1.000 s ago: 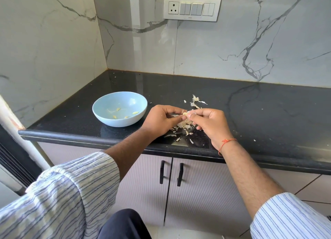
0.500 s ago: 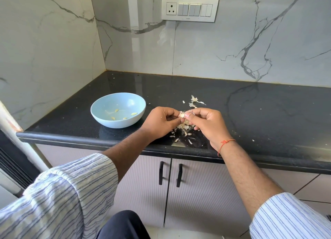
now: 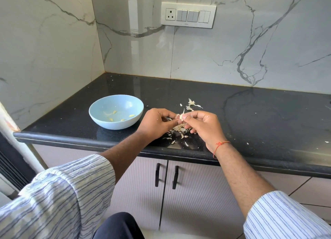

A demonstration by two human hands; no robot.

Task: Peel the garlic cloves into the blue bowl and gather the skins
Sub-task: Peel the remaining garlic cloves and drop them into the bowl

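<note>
So the biggest thing here is the marble-look wall (image 3: 232,50) wrapping the corner, white with grey veins, and a switch panel (image 3: 188,15) with a socket sits up on the back part of it. Below that runs a glossy black countertop (image 3: 259,117), with pale cabinet doors (image 3: 188,194) and two black handles under its front edge. A blue bowl (image 3: 116,111) sits on the counter toward the left, not far from the front edge, and it's got a few peeled cloves (image 3: 123,117) lying in the bottom. Just right of the bowl, both hands meet over the counter. The left hand (image 3: 155,122) has its fingers curled in, fingertips pinching a garlic clove (image 3: 181,116), and the right hand (image 3: 204,124) pinches the same clove from the other side with thumb and forefinger, rest of its fingers tucked under. There's a thin strip of skin sticking up off the clove. An orange thread (image 3: 219,146) is tied round the right wrist, and both arms have striped sleeves rolled up. Right under the hands is a loose pile of skins (image 3: 179,131), with a few more scraps (image 3: 192,103) lying a bit further back on the counter.
</note>
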